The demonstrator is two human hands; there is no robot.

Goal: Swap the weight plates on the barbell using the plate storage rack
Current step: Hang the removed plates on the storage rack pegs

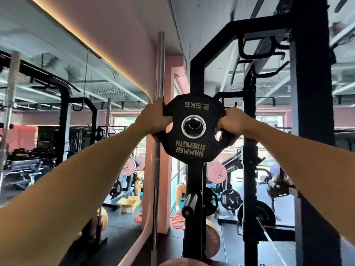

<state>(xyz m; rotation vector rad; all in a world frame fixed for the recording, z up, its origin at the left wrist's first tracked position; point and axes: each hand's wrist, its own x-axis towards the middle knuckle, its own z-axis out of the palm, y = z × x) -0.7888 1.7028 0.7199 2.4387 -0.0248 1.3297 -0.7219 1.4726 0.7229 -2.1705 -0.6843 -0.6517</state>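
Both hands on the black 2.5KG plate [194, 129], held at arm's length, text upside down. Left hand [153, 120] grips the plate's left edge, fingers curled through the grip slot. Right hand [233, 122] grips the right edge the same way. Plate sits in front of the black rack upright [195, 189]; centre hole lines up with something behind it, can't tell if it's on a peg. Empty storage peg [189, 205] lower on the same upright. Chrome bar [160, 73] stands vertical just left of the plate.
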